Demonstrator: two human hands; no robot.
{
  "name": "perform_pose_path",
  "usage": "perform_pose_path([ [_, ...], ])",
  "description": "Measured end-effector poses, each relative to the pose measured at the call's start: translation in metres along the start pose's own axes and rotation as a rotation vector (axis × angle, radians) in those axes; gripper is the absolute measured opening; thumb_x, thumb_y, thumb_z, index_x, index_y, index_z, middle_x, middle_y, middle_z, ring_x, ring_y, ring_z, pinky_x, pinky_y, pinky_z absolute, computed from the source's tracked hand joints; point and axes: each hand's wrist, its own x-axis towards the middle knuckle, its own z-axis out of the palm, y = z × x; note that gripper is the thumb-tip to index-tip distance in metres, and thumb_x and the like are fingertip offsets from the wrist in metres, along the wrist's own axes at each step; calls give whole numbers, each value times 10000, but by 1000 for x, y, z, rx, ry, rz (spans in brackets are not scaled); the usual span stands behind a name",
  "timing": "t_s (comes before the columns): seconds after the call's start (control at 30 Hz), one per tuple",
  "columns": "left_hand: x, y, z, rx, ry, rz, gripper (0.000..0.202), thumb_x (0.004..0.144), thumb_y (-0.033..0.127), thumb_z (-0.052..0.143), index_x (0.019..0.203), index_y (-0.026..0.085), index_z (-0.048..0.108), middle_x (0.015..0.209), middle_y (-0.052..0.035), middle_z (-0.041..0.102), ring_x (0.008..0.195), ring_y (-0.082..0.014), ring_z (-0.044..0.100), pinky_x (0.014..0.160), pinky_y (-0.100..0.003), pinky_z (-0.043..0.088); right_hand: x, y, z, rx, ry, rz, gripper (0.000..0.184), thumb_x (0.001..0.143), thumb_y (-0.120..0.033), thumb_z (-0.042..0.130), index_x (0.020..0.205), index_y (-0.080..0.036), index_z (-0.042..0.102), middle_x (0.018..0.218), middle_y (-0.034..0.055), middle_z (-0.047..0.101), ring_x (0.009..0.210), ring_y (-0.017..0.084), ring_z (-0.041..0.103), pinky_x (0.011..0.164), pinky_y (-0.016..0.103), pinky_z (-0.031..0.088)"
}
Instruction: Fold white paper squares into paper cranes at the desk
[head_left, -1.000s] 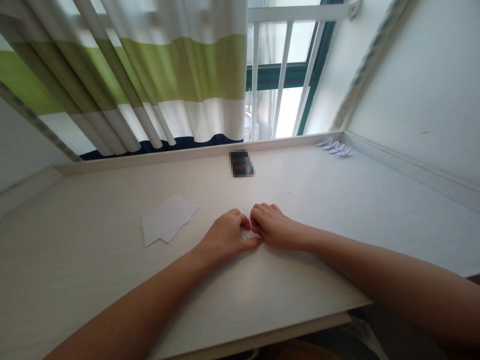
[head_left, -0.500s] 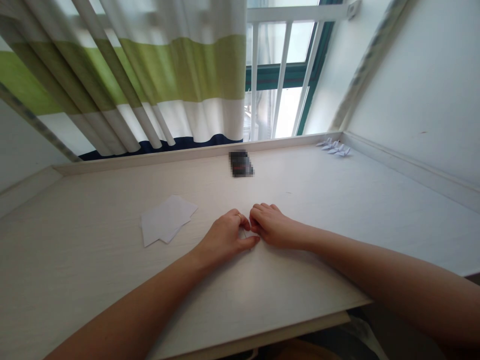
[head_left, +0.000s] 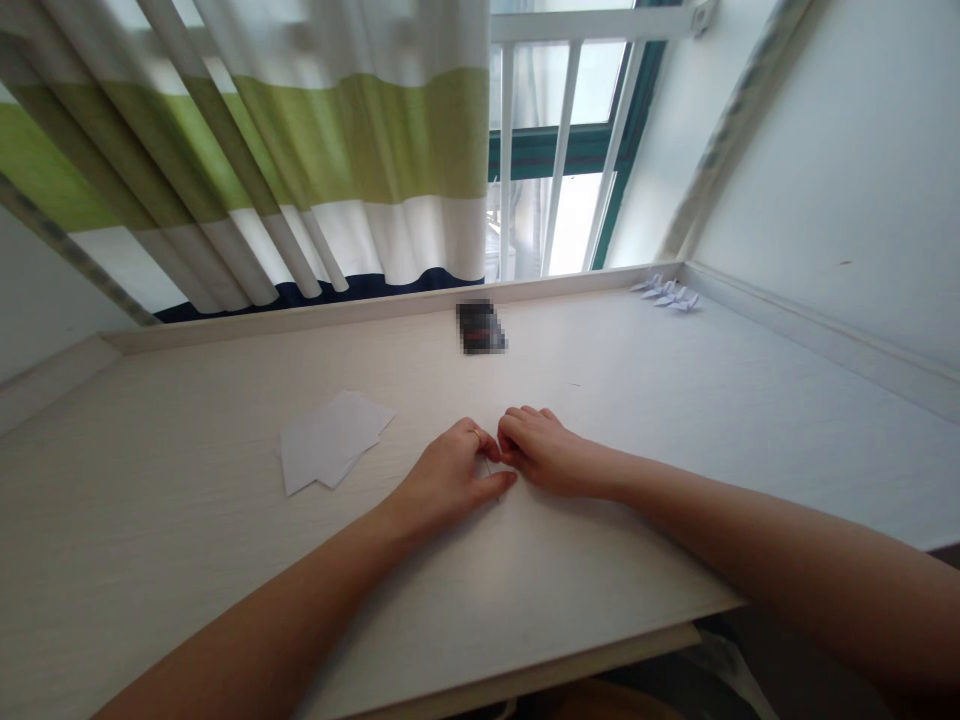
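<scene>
Close together at the middle of the white tabletop [head_left: 420, 620], both hands work on a small piece of white paper [head_left: 493, 468], mostly hidden under the fingers. My left hand [head_left: 465, 465], with a ring on one finger, has its thumb and fingers closed about the paper's left side. My right hand [head_left: 544, 450] is curled, its fingertips pressed at the paper's right side near the left thumb. How the paper is folded cannot be made out. To the left lies a small stack of white paper sheets [head_left: 330, 440], slightly fanned.
A blurred dark object [head_left: 481, 327] lies near the table's back ledge. Several small folded paper figures [head_left: 667, 292] stand in the far right corner. A striped curtain [head_left: 337, 140] and white window bars [head_left: 559, 160] are behind the table. Walls border both sides.
</scene>
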Motion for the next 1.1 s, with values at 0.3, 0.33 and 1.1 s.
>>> perform_pose_path([
  [0.3,-2,-1,1,-19,6,-10,184,671,313,553,785,169,572,833,-25,533,705,-150,505,669,-287,404,1,1,0,54,14,10,59,763,-145,427,709,-166,438,812,52,503,771,166,448,681,281,318],
  [0.33,-2,-1,2,-21,8,-9,188,673,313,553,792,169,570,838,-25,531,708,-150,504,673,-290,404,1,1,0,64,13,10,55,763,-145,428,713,-166,441,812,52,505,772,166,448,682,280,317],
  [1.1,-1,-5,5,-62,33,-21,217,659,307,583,802,180,479,785,2,489,682,-137,464,627,-269,373,6,9,-1,310,66,66,86,656,-85,469,684,-166,468,668,-9,504,610,101,428,548,207,301],
])
